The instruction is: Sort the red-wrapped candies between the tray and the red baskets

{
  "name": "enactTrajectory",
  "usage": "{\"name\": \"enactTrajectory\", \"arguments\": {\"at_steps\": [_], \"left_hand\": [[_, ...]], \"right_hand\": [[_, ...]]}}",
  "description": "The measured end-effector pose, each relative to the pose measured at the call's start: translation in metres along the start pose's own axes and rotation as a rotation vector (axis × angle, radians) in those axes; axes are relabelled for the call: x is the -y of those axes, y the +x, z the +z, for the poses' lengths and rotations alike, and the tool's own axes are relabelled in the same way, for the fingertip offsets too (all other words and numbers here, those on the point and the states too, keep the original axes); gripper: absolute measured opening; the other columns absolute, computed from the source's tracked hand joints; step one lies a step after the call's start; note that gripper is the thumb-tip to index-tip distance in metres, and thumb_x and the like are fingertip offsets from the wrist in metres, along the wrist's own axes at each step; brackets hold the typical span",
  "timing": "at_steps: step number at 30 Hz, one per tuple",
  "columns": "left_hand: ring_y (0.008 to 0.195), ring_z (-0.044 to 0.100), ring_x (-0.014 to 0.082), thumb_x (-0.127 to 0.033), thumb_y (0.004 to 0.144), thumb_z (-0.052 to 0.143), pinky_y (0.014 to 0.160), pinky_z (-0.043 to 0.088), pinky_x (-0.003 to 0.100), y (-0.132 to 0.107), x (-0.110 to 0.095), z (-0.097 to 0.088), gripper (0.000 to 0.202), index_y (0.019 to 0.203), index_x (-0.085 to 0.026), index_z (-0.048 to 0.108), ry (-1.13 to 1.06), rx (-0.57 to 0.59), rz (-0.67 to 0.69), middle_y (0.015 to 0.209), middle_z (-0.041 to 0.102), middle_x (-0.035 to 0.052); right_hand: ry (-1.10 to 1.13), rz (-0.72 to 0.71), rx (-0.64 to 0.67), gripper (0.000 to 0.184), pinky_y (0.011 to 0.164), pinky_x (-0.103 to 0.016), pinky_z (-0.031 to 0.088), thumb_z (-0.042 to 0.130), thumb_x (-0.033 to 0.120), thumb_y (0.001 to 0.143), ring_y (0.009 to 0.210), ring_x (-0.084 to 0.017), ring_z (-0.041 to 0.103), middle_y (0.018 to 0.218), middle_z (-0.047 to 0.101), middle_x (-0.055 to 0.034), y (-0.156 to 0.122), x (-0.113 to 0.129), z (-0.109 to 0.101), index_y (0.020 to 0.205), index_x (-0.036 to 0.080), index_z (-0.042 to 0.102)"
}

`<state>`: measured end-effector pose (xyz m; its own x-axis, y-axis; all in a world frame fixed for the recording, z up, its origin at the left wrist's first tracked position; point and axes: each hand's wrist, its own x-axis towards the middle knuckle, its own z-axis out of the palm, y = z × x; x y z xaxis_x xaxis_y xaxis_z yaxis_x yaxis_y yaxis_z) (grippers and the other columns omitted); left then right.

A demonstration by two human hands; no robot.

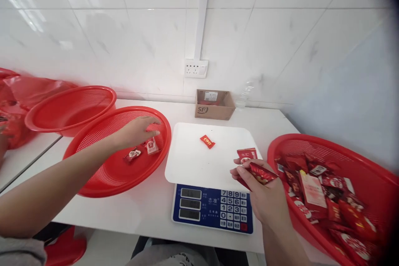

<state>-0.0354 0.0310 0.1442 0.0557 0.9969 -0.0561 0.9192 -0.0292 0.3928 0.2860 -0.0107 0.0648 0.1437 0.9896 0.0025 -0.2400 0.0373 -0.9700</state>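
Note:
My left hand (137, 132) is over a round red plastic basket (116, 176), fingers stretched out and apart, with nothing seen in them. Beneath and beside it lie two small wrapped snacks, a dark red one (133, 155) and a pale pink-and-red one (152, 146). At the right edge of a white scale pan (187, 160), my right hand (266, 203) grips several red snack packets (262, 173); their exact number is hidden by the fingers. One small red wrapped candy (207, 141) rests on the pan. The blue scale panel (215, 208) faces me.
To the right, a red basket (370, 174) holds many mixed packets. Another red basket (71, 108) and red plastic bags (34, 91) stand at left, where part of another person's hand (3, 141) shows. Behind the scale are a cardboard box (215, 111) and a clear bottle (245, 94).

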Motion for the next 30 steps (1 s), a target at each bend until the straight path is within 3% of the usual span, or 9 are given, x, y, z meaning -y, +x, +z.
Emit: {"name": "enactTrajectory", "arguments": {"at_steps": [4,9,14,17,23,27,30], "left_hand": [[0.117,0.049,0.0259,-0.039,0.087,0.043,0.095,0.041,0.04,0.012,-0.028,0.029,0.035,0.117,-0.027,0.055,0.015,0.112,0.167,0.126,0.056,0.0049],[0.132,0.032,0.0221,-0.019,0.089,0.039,0.106,0.029,0.037,0.037,-0.072,0.074,0.041,0.13,-0.022,0.045,0.158,0.247,0.577,0.136,0.049,0.0055],[0.113,0.05,0.0243,-0.015,0.087,0.039,0.088,0.041,0.036,0.057,-0.088,0.094,0.038,0.122,-0.026,0.049,0.288,0.235,0.579,0.122,0.056,0.0076],[0.101,0.054,0.0271,-0.015,0.087,0.037,0.077,0.045,0.037,0.06,-0.085,0.095,0.032,0.115,-0.022,0.052,0.326,0.197,0.555,0.109,0.059,0.0115],[0.097,0.055,0.0255,-0.008,0.083,0.037,0.073,0.045,0.033,0.05,-0.077,0.085,0.037,0.115,-0.019,0.051,0.415,0.152,0.479,0.105,0.062,0.0124],[0.09,0.058,0.0262,-0.011,0.085,0.031,0.065,0.044,0.032,0.031,-0.073,0.059,0.033,0.109,-0.017,0.054,0.454,0.105,0.386,0.096,0.064,0.012],[0.077,0.058,0.025,-0.018,0.086,0.033,0.056,0.042,0.031,0.013,-0.054,0.035,0.027,0.099,-0.019,0.056,0.496,0.081,0.224,0.091,0.064,0.0096]], "right_hand": [[0.027,0.039,0.029,0.027,0.067,-0.033,0.058,0.08,0.031,0.062,0.065,-0.014,0.066,0.085,0.07,-0.0031,-0.002,0.003,0.003,0.075,0.018,0.06],[0.016,0.062,0.075,0.026,0.067,-0.031,0.057,0.078,0.033,0.066,0.068,-0.015,0.067,0.092,0.07,-0.0045,-0.01,0.008,0.0,0.079,0.018,0.06],[-0.002,0.063,0.145,0.026,0.066,-0.03,0.056,0.069,0.043,0.075,0.073,-0.017,0.068,0.105,0.068,-0.0066,-0.016,0.013,-0.005,0.087,0.021,0.062],[0.031,0.079,0.191,0.036,0.065,-0.031,0.057,0.063,0.052,0.077,0.077,-0.019,0.068,0.11,0.067,-0.0079,-0.017,0.014,-0.007,0.097,0.023,0.064],[0.226,0.178,0.23,0.047,0.061,-0.028,0.055,0.056,0.059,0.079,0.084,-0.021,0.068,0.109,0.067,-0.007,-0.013,0.014,-0.004,0.114,0.028,0.06],[0.299,0.228,0.243,0.048,0.063,-0.027,0.055,0.057,0.057,0.079,0.092,-0.022,0.067,0.118,0.063,-0.0061,-0.01,0.014,-0.003,0.119,0.031,0.058],[0.343,0.263,0.25,0.048,0.067,-0.03,0.056,0.06,0.056,0.078,0.096,-0.023,0.065,0.125,0.059,-0.0058,-0.008,0.014,-0.003,0.119,0.031,0.059]]}}
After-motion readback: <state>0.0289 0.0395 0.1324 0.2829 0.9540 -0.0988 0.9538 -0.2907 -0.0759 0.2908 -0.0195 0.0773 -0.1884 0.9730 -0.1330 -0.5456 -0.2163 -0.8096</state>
